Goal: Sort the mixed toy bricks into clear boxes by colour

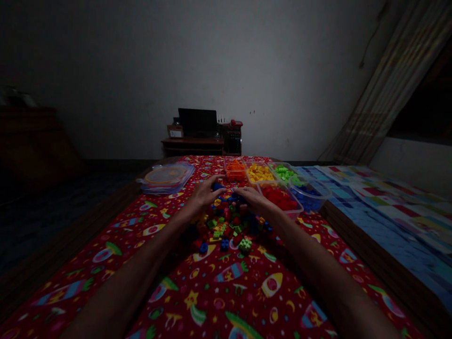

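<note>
A dark blue plastic brick [217,186] sits at the far edge of a heap of multicoloured plastic bricks [226,221], at 1 o'clock from the nearer left hand [203,197]. Its long axis cannot be determined. The curved right hand [252,200] lies at 3 o'clock from it; any grip is indeterminate. A clear plastic tray of red bricks [282,212] stands at 2 o'clock on red rocket-print cloth [208,301].
</note>
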`<state>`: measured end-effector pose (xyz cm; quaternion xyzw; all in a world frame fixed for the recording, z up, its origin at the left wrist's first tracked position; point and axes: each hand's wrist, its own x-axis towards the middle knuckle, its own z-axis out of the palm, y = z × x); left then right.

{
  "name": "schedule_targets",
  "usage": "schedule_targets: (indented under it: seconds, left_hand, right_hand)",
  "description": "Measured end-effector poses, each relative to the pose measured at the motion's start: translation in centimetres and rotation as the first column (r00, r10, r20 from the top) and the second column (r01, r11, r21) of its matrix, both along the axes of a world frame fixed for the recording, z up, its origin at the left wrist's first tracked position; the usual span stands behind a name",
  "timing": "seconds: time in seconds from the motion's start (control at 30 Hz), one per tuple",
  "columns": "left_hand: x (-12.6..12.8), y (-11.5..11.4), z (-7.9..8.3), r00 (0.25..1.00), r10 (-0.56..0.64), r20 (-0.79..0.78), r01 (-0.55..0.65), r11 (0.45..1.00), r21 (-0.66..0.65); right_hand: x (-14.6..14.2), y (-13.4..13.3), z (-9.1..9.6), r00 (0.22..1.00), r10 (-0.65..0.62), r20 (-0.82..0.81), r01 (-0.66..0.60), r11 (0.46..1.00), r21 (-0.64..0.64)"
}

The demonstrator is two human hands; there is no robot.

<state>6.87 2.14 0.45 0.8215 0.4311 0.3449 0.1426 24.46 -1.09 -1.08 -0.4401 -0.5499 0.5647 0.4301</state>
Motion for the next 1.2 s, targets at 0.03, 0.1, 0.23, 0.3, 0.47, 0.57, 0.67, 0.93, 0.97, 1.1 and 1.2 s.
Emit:
schedule_targets:
  seconds: [0.03, 0.1, 0.23, 0.3, 0.47, 0.57, 0.67, 0.93, 0.97, 1.1, 1.2]
  left_hand:
    - [0.6, -0.4, 0.0, 0.998, -0.038, 0.042, 0.038, 0.999, 0.005]
    - [1.8, -1.1, -0.7, 0.993, -0.095, 0.072, 0.092, 0.995, 0.048]
    - [4.0, -1.9, -3.9, 0.995, -0.099, 0.007, 0.096, 0.976, 0.195]
    - [4.5, -1.9, -5.2, 0.997, -0.071, -0.005, 0.07, 0.963, 0.259]
    - [4.3, -2.0, -4.6, 0.999, 0.021, 0.032, -0.026, 0.984, 0.178]
    - [3.6, -2.1, -2.9, 0.998, -0.022, 0.053, 0.014, 0.989, 0.146]
    - [2.9, -1.9, -1.8, 0.998, -0.039, 0.054, 0.027, 0.976, 0.214]
    - [2.0, -0.9, -1.7, 1.0, 0.026, 0.009, -0.027, 0.962, 0.27]
    - [2.0, -0.8, -1.8, 1.0, 0.021, 0.0, -0.021, 0.963, 0.27]
    - [2.6, -1.5, -1.9, 0.997, -0.058, -0.059, 0.073, 0.953, 0.292]
    - [3.8, -3.7, -1.7, 0.958, -0.24, -0.159, 0.281, 0.901, 0.33]
  right_hand:
    - [-0.2, -0.1, 0.1, 0.996, -0.004, -0.089, 0.0, 0.999, -0.043]
    - [-0.5, -0.3, 0.4, 0.965, -0.025, -0.261, -0.013, 0.99, -0.142]
    - [-1.0, -0.5, 0.4, 0.953, -0.014, -0.304, -0.03, 0.99, -0.14]
    - [-1.0, -0.4, 0.3, 0.961, 0.009, -0.277, -0.041, 0.993, -0.109]
    - [-0.8, -0.4, 0.6, 0.989, -0.029, -0.148, 0.02, 0.998, -0.062]
    - [0.7, -0.3, 1.9, 0.99, -0.12, -0.071, 0.122, 0.992, 0.038]
    - [4.1, 0.1, 3.6, 0.953, -0.302, 0.005, 0.294, 0.933, 0.209]
    - [17.8, -0.1, 4.4, 0.194, -0.913, 0.359, 0.599, 0.4, 0.694]
    - [19.0, -0.2, 4.0, 0.138, -0.895, 0.424, 0.581, 0.42, 0.697]
    - [20.1, -0.5, 3.1, 0.075, -0.748, 0.659, 0.502, 0.6, 0.624]
    - [18.3, -0.6, 4.1, 0.017, -0.775, 0.631, 0.453, 0.569, 0.686]
